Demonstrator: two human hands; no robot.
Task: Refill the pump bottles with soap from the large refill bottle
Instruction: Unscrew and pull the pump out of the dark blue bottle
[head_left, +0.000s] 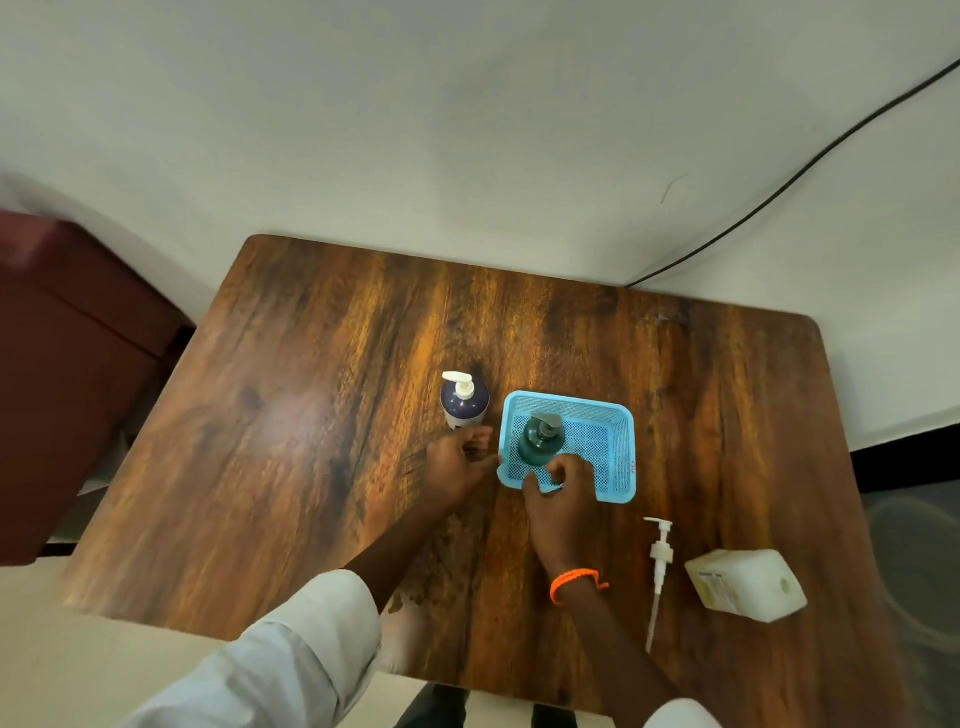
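Pump bottles are being readied on the worktop (311, 415): the right hand (563, 512), fingers curled, is gripping the blue basket (621, 457) rim, with the green bottle (540, 441) upright just beyond; the left hand (457, 465), loosely curled, is nearer the purple bottle (464, 401).

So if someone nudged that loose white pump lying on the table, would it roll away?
Probably not far: the loose pump lies flat on the table, and its sideways spout would likely stop a roll. Its thin dip tube looks bendy. It seems light, so it should slide easily.
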